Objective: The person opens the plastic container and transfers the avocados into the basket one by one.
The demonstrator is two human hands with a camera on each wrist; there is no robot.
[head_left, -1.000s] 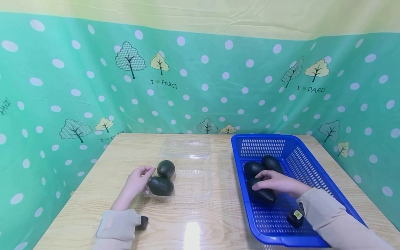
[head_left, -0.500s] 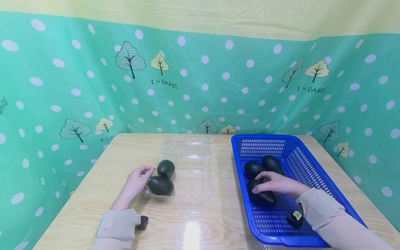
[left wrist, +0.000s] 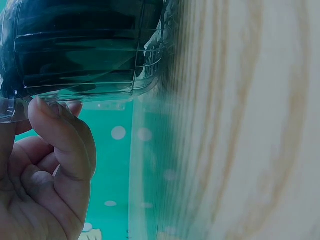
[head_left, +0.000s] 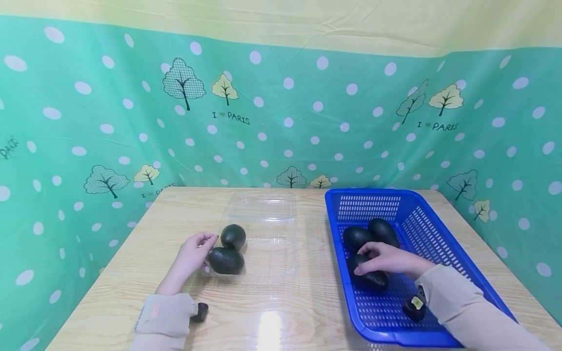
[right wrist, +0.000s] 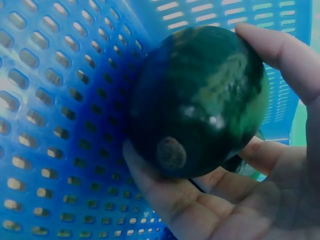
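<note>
Avocado (right wrist: 197,100) in blue basket (head_left: 443,234), right hand (head_left: 391,258) curled round it: pick-up step, my read. Next needs clean lift clear of two neighbours. Left hand (head_left: 190,256) pinches clamshell (left wrist: 80,55) rim. Right wrist view confirms fingers wrapped; head view shows tray's two avocados.

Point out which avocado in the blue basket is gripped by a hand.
The nearest avocado in the blue basket: the right hand grips it, while the two behind lie untouched.
</note>
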